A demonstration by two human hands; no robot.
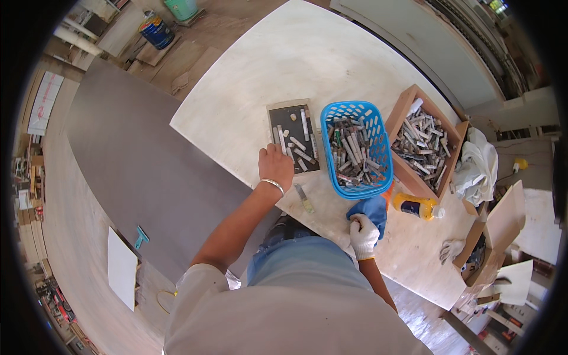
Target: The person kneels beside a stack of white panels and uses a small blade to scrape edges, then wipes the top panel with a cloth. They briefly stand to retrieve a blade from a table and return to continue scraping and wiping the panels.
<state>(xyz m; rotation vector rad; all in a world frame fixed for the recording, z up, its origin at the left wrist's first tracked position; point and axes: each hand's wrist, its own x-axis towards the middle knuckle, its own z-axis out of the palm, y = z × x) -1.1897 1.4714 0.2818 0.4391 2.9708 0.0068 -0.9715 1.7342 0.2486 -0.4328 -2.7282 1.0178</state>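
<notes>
My bare left hand (276, 164), with a silver bracelet at the wrist, reaches over the left edge of a shallow wood-framed tray (314, 168) with a dark bottom. Its fingers are curled down beside a pale stick (281, 139); the fingertips are hidden. Several other short, crayon-like sticks lie in the tray. My right hand (363, 235), in a white knit glove, is closed against a crumpled blue cloth (374, 209); what it grips is hidden. Just beyond, a blue plastic basket (378, 139) holds many grey-brown sticks. One greenish stick (304, 198) lies before the tray.
A wooden box (403, 112) full of similar sticks stands right of the basket. Near it are a yellow bottle (418, 207), a white plastic bag (477, 165), a loose glove (451, 251) and an open cardboard box (507, 220). A dark panel (142, 160) adjoins the whitish tabletop (284, 56) at left.
</notes>
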